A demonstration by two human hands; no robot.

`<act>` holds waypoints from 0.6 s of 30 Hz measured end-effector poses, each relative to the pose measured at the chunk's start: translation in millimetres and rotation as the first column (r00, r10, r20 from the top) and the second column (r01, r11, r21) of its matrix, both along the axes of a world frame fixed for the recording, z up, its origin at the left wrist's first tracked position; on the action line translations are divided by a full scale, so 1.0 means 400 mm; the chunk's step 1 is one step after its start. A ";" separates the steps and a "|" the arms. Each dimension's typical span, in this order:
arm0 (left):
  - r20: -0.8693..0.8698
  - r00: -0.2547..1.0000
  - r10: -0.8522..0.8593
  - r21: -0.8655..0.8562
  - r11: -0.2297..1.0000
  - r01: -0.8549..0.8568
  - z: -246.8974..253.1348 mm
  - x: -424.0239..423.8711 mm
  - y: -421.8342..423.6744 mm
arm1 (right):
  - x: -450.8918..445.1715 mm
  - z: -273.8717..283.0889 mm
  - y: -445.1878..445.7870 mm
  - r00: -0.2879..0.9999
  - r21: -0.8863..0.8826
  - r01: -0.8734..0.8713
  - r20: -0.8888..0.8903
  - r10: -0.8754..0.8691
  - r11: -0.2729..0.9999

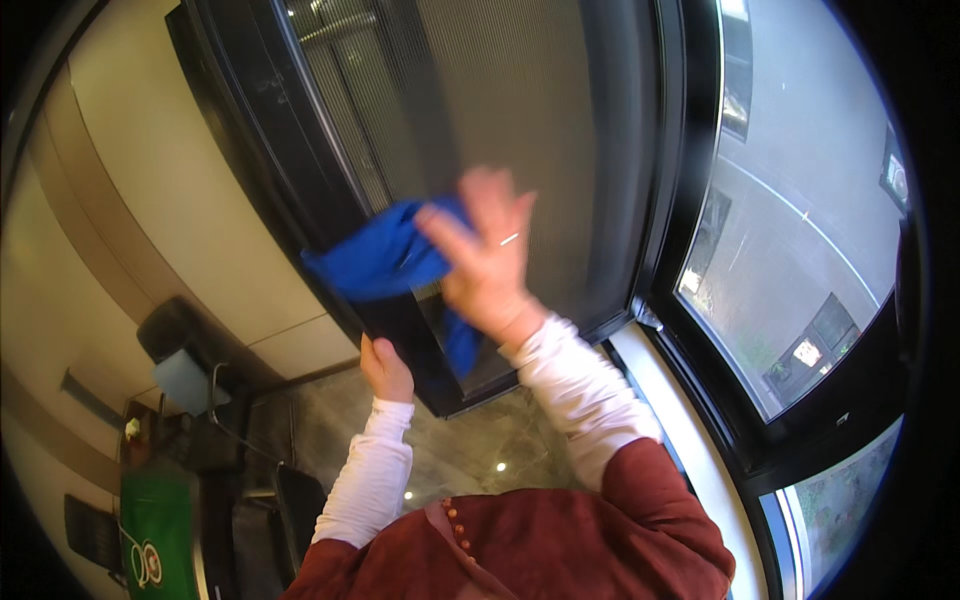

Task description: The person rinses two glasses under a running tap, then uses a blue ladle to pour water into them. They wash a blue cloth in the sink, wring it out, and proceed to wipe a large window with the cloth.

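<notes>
A blue cloth lies bunched under and beside my right hand, which is blurred, with its fingers spread over the mesh side of a dark-framed screen panel. Part of the cloth hangs below my palm, and its left end reaches across the black frame. Whether my right fingers grip the cloth or only press on it cannot be told. My left hand holds the edge of the black frame near its lower corner, thumb on the near face.
At right stands a large black-framed window above a white sill. Lower left are black chairs, one with a light-blue cloth, and a table with a green cover. A beige panelled wall runs along the left.
</notes>
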State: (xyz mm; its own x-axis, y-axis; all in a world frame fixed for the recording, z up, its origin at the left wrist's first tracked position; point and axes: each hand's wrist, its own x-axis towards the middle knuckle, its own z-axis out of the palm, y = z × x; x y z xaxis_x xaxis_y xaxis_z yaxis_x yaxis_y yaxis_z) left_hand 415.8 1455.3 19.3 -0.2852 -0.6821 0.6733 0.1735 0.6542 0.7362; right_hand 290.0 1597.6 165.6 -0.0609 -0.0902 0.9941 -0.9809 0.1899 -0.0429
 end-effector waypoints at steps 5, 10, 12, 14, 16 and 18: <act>-0.112 0.990 -0.081 0.021 0.996 0.084 0.011 -0.040 0.071 | -0.488 0.207 0.327 0.757 -0.473 0.644 0.281 -0.590 0.602; -0.115 0.992 0.052 0.053 0.997 -0.047 -0.055 -0.027 -0.035 | -0.082 0.292 0.000 0.960 -0.229 0.179 -0.173 -0.221 0.957; -0.178 0.983 -0.049 0.105 0.992 0.068 -0.010 -0.018 0.000 | -0.045 0.332 -0.029 0.912 0.005 -0.058 -0.406 0.055 0.998; -0.138 0.989 -0.050 0.053 0.997 0.058 0.007 0.002 -0.001 | -0.108 0.384 -0.011 0.828 -0.102 -0.033 -0.560 -0.030 0.994; -0.137 0.990 -0.017 0.034 0.999 0.022 0.025 0.006 0.033 | -0.284 0.460 0.114 0.781 -0.246 0.354 -0.452 -0.430 0.902; -0.179 0.982 -0.055 0.021 0.998 0.059 0.020 -0.056 0.084 | -0.640 0.522 0.337 0.871 -0.267 0.485 0.067 -0.486 0.833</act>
